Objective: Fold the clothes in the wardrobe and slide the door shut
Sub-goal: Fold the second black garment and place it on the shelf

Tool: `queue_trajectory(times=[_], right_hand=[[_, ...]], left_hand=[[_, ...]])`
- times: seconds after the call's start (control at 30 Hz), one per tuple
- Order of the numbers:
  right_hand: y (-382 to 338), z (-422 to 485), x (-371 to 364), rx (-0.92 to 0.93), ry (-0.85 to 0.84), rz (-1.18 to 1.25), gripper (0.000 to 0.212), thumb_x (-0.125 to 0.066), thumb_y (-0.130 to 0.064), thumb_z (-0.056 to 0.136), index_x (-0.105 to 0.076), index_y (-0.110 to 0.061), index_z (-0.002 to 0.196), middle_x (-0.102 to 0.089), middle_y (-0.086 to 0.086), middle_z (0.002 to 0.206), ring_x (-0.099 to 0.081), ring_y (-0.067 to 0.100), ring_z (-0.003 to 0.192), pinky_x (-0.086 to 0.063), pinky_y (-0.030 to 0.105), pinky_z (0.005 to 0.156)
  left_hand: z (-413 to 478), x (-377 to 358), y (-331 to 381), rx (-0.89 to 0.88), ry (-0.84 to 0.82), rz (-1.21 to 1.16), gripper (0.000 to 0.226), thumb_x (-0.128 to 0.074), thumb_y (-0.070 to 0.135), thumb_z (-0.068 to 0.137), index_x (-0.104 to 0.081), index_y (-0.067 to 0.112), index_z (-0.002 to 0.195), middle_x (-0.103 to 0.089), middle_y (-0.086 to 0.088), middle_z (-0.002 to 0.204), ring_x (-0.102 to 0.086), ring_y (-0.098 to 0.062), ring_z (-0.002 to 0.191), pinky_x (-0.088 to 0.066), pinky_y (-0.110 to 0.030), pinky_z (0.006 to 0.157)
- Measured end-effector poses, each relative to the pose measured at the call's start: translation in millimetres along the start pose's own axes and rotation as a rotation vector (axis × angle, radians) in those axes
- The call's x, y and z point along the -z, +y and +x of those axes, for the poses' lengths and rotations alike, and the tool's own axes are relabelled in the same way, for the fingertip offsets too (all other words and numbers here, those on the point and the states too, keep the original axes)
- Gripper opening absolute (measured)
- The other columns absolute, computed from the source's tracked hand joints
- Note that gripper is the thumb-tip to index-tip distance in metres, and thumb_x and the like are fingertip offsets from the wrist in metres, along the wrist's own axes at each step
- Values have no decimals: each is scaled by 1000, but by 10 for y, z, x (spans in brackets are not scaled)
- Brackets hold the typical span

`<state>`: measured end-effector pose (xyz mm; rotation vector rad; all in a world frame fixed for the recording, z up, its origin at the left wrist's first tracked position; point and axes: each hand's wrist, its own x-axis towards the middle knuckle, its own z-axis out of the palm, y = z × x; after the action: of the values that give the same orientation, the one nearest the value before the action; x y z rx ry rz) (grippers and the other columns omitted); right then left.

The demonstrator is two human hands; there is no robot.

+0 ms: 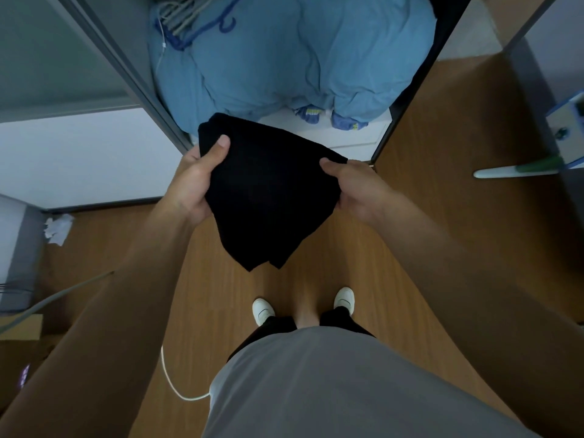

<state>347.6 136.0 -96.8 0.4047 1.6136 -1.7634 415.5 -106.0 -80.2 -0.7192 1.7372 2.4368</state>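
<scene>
Head view shows a partly folded black garment (268, 197) held up in front of the open wardrobe (347, 135), left grip (196, 181) and right grip (357, 188) each pinching an edge, so folding looks nearly finished, with stowing it and closing the sliding door (79, 58) yet to do.

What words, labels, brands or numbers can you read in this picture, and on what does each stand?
No text can be read anywhere.
Yellow marks on the small blue fabric item in the wardrobe: too blurred to read.
Marks on the purple object at the left edge: too blurred to read.
The black garment: no print shows.
</scene>
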Motion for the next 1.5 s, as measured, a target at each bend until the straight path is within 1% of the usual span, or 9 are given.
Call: queue_trajectory(times=[0.17,0.3,0.53,0.7,0.93,1.03,1.27,1.37,1.5], right_hand=[[-27,-22,-55,-76,-22,64,20,-60,-11,98,-64,-2,116,-73,8,95,-72,17,74,-60,30,65],[-56,-81,-256,-142,-119,244,19,-57,-6,98,-63,-2,116,-69,9,92,-68,19,76,-61,31,64],[-165,-103,-354,-159,-114,229,8,-57,-6,100,-62,-2,94,-67,11,91,-66,21,79,-57,36,78],[-204,-63,-209,-101,-81,197,26,-56,-3,100,-56,-13,124,-68,8,92,-68,18,75,-60,36,65],[-177,-36,-97,-91,-63,125,25,-45,-4,103,-67,-13,97,-67,4,90,-66,16,76,-57,28,62],[-137,-29,-76,-60,-39,86,18,-56,-3,98,-70,-11,107,-68,7,97,-65,17,85,-56,29,72],[-101,-18,-42,185,52,-659,58,-78,0,80,-57,-8,134,-61,0,114,-61,9,91,-50,9,69],[-91,12,-98,282,63,-1164,49,-66,1,86,-58,-7,134,-59,12,132,-57,25,119,-46,25,97],[-136,-26,-117,346,110,-1358,27,-55,-1,91,-68,-8,113,-66,15,118,-63,28,108,-43,26,79]], left_hand=[[217,-59,142,15,329,229,12,-73,25,90,-72,14,95,-78,2,79,-76,-14,74,-58,-24,60],[267,129,223,165,299,73,38,-79,34,81,-71,13,111,-79,-3,97,-76,-18,86,-61,-29,66],[457,223,170,80,457,230,32,-70,9,89,-67,3,120,-73,-10,108,-71,-18,92,-59,-23,66],[504,112,128,25,367,226,34,-70,15,89,-64,15,122,-70,-4,110,-68,-14,101,-57,-21,75],[489,91,51,4,293,324,24,-55,15,97,-65,21,118,-68,-5,116,-66,-17,107,-55,-27,92],[436,47,25,-17,246,404,24,-51,12,98,-71,22,109,-71,-3,104,-68,-13,93,-55,-20,75],[335,-172,71,16,-58,594,22,-70,14,90,-69,29,106,-71,-2,110,-69,-14,99,-52,-19,80],[295,-203,112,46,-126,823,48,-83,22,80,-62,29,123,-64,0,124,-61,-14,112,-48,-23,97],[281,-186,128,45,-114,1233,68,-84,26,79,-52,21,138,-52,1,131,-50,-16,117,-38,-22,94]])
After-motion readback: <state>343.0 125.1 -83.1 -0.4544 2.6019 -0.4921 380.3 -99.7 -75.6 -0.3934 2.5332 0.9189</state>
